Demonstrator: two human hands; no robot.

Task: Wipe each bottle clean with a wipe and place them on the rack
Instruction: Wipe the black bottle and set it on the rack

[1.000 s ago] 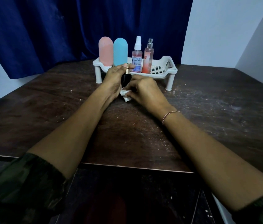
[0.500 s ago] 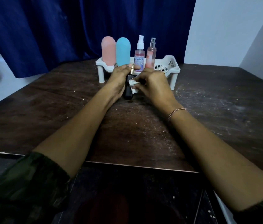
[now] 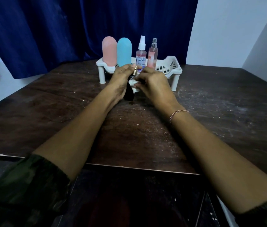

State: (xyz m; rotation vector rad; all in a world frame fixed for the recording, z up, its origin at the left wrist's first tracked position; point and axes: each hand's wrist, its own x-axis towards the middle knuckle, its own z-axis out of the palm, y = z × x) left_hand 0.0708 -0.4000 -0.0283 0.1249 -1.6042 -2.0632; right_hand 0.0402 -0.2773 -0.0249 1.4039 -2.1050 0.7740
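Four bottles stand on the rack [image 3: 175,69]; just before it, your left hand [image 3: 121,79] grips the dark bottle [image 3: 129,94] while right-hand [image 3: 152,84] fingers pinch the wipe [image 3: 133,83] against it.

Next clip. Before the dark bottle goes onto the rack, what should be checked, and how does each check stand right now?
1. The left hand grips the dark bottle: ok.
2. The right hand holds the wipe against it: ok.
3. Its gold cap is on: ok.
4. It is wiped all round: cannot tell.
5. The rack has free room right of the pink spray bottle: ok.
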